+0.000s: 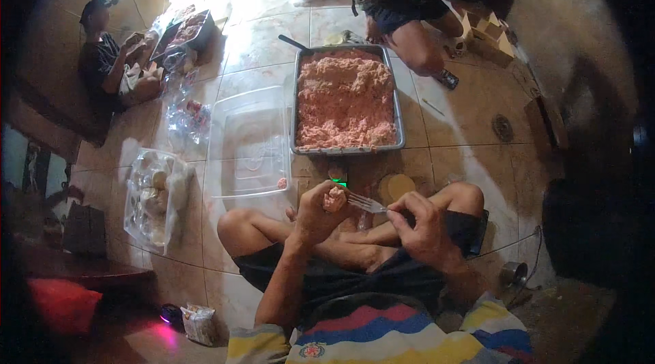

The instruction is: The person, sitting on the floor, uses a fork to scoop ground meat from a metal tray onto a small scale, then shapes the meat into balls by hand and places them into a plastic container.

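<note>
My left hand (318, 215) is curled around a small lump of pink minced filling (334, 199), whose top shows in the fist. Between the thumb and fingers of my right hand (417, 223) is a metal fork (366, 204), its tines at the lump's right side. Beyond my hands, a grey rectangular tray (348, 151) holds a large mass of pink minced mixture (348, 103), with a dark handle (292, 42) at its far left corner. Left of the tray lies a clear plastic container (250, 159) with a small pink lump (282, 183) in its near right corner. A round yellowish disc (397, 188) lies near my right knee.
A plastic bag of round pale items (153, 200) lies left on the tiled floor. One person (102, 57) sits upper left beside another filled tray (189, 31); another person (409, 16) kneels beyond the tray. An open cardboard box (488, 39) and a phone (449, 79) are upper right.
</note>
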The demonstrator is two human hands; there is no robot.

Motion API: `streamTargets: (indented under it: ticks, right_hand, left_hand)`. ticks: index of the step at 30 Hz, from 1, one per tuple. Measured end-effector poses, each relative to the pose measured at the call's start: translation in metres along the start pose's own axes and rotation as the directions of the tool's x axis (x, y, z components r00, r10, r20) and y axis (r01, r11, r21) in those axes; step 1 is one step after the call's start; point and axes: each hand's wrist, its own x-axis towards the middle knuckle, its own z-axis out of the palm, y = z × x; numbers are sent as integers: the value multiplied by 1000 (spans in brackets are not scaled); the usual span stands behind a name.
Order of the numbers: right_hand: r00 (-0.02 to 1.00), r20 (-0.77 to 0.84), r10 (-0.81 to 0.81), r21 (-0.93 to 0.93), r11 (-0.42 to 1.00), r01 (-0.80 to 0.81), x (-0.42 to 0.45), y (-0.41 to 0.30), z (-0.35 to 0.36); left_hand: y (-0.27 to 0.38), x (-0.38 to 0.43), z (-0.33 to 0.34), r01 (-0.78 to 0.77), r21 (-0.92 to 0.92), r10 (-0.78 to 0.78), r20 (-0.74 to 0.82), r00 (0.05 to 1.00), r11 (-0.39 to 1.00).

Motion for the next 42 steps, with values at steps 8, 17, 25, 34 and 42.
streamTargets:
  ticks: [8,17,25,34,42]
  right_hand:
    - [998,-38,-47,-19,999,46,21,4,43]
    - [661,404,633,818,74,-571,65,160,90]
    - [983,-72,-167,-4,986,167,18,35,44]
    - [996,9,-91,-37,995,91,14,27,23]
    - [993,104,-59,-46,997,64,10,20,25]
  left_hand:
    - [-41,5,7,-203,292,216,-14,976,935]
    - [-19,-8,-4,38,-130,-36,12,999,991]
    - [-53,8,14,-8,210,10,-12,1000,978]
    - [-21,18,15,-17,84,15,21,1000,996]
    - [-33,0,15,97,-27,-92,141,986,995]
